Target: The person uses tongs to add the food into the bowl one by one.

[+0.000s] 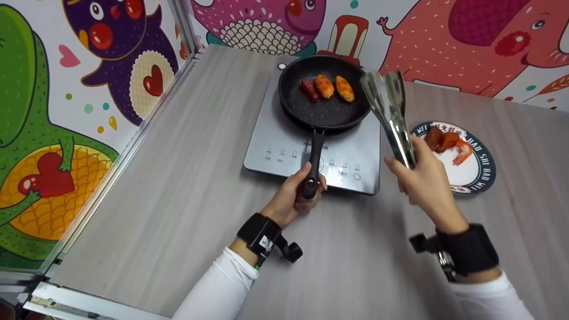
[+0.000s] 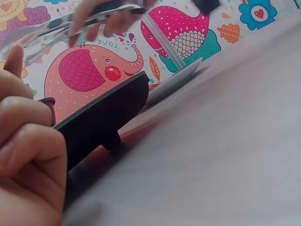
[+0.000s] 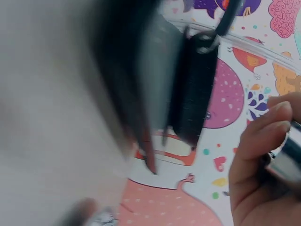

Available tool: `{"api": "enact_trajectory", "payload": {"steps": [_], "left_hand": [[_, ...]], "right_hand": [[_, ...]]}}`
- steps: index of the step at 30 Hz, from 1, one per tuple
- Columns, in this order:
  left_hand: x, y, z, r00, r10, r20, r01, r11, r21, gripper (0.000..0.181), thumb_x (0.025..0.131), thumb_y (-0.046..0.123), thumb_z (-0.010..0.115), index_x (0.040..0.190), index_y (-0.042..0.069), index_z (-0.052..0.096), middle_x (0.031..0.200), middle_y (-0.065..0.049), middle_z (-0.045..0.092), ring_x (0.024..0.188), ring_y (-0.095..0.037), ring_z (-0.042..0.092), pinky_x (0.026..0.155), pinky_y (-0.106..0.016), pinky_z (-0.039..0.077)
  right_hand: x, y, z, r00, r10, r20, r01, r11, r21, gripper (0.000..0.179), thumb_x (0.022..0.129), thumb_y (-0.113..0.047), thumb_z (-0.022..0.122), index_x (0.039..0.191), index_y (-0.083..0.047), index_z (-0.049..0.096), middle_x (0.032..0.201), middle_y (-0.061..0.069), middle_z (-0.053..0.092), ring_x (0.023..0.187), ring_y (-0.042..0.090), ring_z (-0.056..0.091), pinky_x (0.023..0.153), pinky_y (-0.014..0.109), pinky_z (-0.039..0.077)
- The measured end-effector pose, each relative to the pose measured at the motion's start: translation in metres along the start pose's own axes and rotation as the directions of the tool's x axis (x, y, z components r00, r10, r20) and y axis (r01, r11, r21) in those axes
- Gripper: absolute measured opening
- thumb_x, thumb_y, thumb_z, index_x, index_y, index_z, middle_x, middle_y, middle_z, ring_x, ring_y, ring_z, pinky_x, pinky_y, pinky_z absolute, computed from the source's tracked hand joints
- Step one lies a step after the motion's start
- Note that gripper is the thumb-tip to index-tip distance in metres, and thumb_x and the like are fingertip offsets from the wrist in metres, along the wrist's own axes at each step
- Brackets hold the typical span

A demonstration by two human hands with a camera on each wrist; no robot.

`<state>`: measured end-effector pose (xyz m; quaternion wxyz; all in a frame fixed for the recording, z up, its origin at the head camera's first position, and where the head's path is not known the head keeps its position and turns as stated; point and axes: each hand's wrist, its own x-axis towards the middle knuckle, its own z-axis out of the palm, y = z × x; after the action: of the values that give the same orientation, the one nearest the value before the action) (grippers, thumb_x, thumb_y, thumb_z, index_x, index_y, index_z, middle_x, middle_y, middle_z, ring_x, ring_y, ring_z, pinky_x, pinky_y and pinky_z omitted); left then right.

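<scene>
My left hand (image 1: pixel 298 195) grips the black handle of a frying pan (image 1: pixel 324 116), which sits on a silver induction cooktop (image 1: pixel 262 146). Inside the pan lie a dark red piece of food (image 1: pixel 310 90) and two orange-yellow pieces (image 1: pixel 344 89). Metal tongs (image 1: pixel 391 115) are held by my right hand (image 1: pixel 422 178), their tips raised beside the pan's right rim with nothing between them. Close by that hand, a plate (image 1: pixel 486 166) with a dark patterned rim carries a pink shrimp (image 1: pixel 462 152) and reddish-brown pieces (image 1: pixel 446 141). In the right wrist view the tongs (image 3: pixel 287 155) show only their end.
The grey wood-grain table (image 1: pixel 191 146) runs back to cartoon-printed wall panels (image 1: pixel 266 26). A metal frame edge (image 1: pixel 115 182) borders it on the left. Touch controls line the front of the cooktop. Each wrist wears a black strap (image 1: pixel 260 233) with a camera mount.
</scene>
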<state>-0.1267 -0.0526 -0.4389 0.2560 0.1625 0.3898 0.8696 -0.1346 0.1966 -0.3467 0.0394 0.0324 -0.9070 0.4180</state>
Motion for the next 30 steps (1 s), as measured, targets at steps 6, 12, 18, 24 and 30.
{"api": "enact_trajectory", "payload": {"steps": [6, 12, 18, 24, 30], "left_hand": [[0.001, 0.0, 0.0, 1.0, 0.009, 0.005, -0.009, 1.0, 0.021, 0.049, 0.094, 0.047, 0.033, 0.088, 0.003, 0.054, 0.047, 0.007, 0.028, 0.038, -0.009, 0.017, 0.036, -0.025, 0.011], [0.001, 0.0, 0.001, 1.0, 0.018, 0.02, -0.018, 1.0, -0.004, 0.049, 0.095, 0.046, 0.032, 0.088, 0.003, 0.054, 0.048, 0.007, 0.029, 0.038, -0.009, 0.017, 0.036, -0.025, 0.011], [0.0, -0.001, 0.0, 0.999, 0.017, 0.034, -0.016, 1.0, -0.024, 0.049, 0.095, 0.045, 0.03, 0.088, 0.003, 0.054, 0.048, 0.008, 0.029, 0.038, -0.009, 0.016, 0.036, -0.024, 0.011], [0.001, -0.001, -0.001, 0.999, 0.018, 0.03, -0.017, 0.999, -0.034, 0.049, 0.096, 0.044, 0.028, 0.088, 0.003, 0.053, 0.047, 0.01, 0.033, 0.038, -0.007, 0.017, 0.036, -0.024, 0.01], [-0.001, 0.001, -0.001, 1.0, 0.004, 0.017, -0.004, 1.0, -0.013, 0.048, 0.096, 0.044, 0.029, 0.089, 0.003, 0.053, 0.048, 0.009, 0.032, 0.039, -0.009, 0.017, 0.036, -0.025, 0.01]], "right_hand": [[-0.028, 0.009, 0.006, 0.998, 0.062, -0.028, -0.055, 0.976, 0.21, 0.048, 0.087, -0.034, 0.057, 0.124, -0.01, 0.04, 0.068, 0.01, 0.051, 0.035, 0.018, 0.045, 0.031, 0.033, 0.037], [-0.037, 0.018, 0.007, 0.995, 0.077, -0.062, -0.048, 0.925, 0.378, 0.039, 0.09, -0.026, 0.054, 0.118, -0.003, 0.042, 0.068, 0.011, 0.049, 0.035, 0.018, 0.042, 0.032, 0.032, 0.037], [-0.038, 0.029, 0.003, 0.992, 0.099, -0.072, -0.063, 0.916, 0.397, 0.037, 0.09, -0.022, 0.053, 0.122, -0.007, 0.041, 0.068, 0.009, 0.049, 0.035, 0.017, 0.042, 0.032, 0.033, 0.037], [-0.027, 0.033, -0.005, 0.989, 0.094, -0.112, -0.049, 0.934, 0.353, 0.038, 0.09, -0.012, 0.049, 0.127, -0.01, 0.039, 0.072, 0.012, 0.051, 0.039, 0.019, 0.045, 0.035, 0.033, 0.038], [-0.015, 0.047, -0.017, 0.984, 0.079, -0.16, -0.007, 0.914, 0.406, 0.037, 0.087, -0.003, 0.046, 0.123, -0.009, 0.041, 0.076, 0.02, 0.049, 0.046, 0.02, 0.048, 0.041, 0.027, 0.042]]}}
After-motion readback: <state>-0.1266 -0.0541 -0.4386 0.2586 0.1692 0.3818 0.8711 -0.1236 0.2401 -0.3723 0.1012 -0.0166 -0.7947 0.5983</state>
